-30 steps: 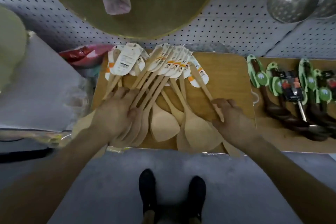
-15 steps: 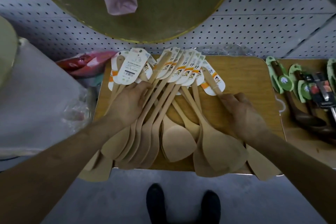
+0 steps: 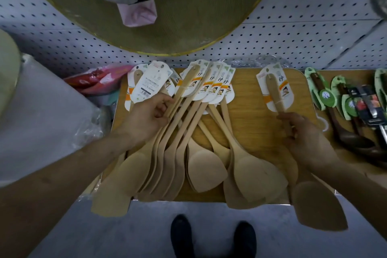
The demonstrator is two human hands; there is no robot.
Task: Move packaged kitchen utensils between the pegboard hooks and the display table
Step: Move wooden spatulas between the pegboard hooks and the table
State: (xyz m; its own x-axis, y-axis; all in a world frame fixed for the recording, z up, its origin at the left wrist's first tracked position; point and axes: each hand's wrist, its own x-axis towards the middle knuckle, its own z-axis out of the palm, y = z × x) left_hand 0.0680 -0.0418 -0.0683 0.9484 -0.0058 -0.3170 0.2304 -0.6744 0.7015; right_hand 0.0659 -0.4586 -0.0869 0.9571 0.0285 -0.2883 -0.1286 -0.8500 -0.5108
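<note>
Several wooden spatulas with white card labels lie fanned out on the wooden display table. My left hand grips a bunch of their handles at the left of the fan. Over the table's right part, my right hand is closed around the handle of one separate wooden spatula. That spatula's label points toward the pegboard, and its blade hangs past the table's front edge.
Dark utensils on green cards lie on the table to the right. A large round bamboo tray hangs on the pegboard above. White wrapped goods and red packets sit at left. My shoes stand on grey floor below.
My right hand has pulled one spatula away from the fan to the right. My left hand has slid up the handles and closed on the left bunch.
</note>
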